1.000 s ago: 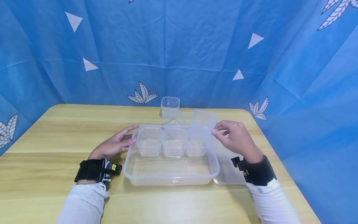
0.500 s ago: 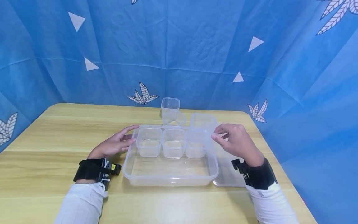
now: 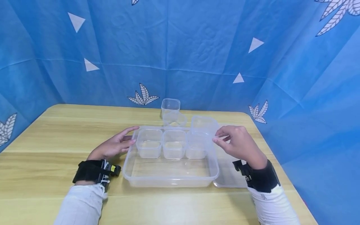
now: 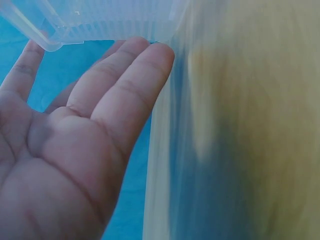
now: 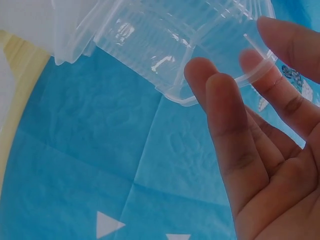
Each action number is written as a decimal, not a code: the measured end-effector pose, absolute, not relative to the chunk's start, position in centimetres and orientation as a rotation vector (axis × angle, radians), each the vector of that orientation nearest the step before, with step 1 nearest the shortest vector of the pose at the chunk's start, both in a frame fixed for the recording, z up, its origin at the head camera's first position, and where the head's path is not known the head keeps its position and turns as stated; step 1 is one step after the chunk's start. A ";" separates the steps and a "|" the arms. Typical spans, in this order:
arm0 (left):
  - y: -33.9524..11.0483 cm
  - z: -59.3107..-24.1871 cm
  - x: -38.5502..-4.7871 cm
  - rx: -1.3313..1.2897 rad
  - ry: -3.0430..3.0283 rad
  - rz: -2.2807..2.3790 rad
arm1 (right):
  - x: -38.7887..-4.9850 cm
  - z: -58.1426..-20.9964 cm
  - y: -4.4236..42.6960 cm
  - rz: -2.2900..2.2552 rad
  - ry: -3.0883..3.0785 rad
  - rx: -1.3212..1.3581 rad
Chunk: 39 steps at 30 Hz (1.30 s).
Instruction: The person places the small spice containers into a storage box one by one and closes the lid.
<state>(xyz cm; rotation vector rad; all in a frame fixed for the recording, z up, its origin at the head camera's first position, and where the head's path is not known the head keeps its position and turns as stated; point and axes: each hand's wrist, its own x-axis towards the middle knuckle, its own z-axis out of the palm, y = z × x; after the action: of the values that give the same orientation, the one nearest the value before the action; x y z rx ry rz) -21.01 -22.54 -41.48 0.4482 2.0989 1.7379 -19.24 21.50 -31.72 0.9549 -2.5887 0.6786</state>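
Pinching a clear, ribbed cup is the right hand; the left hand spreads against a translucent tub.

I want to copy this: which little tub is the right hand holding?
The little tub raised at the back right corner of the big tub. Only it is in the right hand.

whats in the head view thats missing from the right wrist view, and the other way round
Only the head view: the left hand at the tub, the full row of three cups inside it, and the black wristbands.
Only the right wrist view: the palm side of the right hand, and fine ribs on the wall of the held cup.
Both: the right hand, the held cup, the blue cloth with white triangles, and some wooden table.
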 end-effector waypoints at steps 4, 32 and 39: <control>-22.6 -41.3 -20.9 0.450 2.123 1.724 | -19.0 -31.6 21.5 0.667 -2.603 0.971; -22.5 -41.1 -20.9 0.478 2.108 1.739 | -18.3 -31.2 21.5 0.549 -2.604 1.075; -22.6 -41.3 -21.0 0.483 2.147 1.712 | -18.1 -31.1 21.4 0.555 -2.592 1.123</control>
<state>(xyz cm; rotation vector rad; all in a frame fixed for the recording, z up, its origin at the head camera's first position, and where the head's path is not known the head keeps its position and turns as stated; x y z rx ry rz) -20.97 -22.55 -41.26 0.4829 2.1471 1.7118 -18.06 21.42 -31.11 1.1226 -2.5922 0.5546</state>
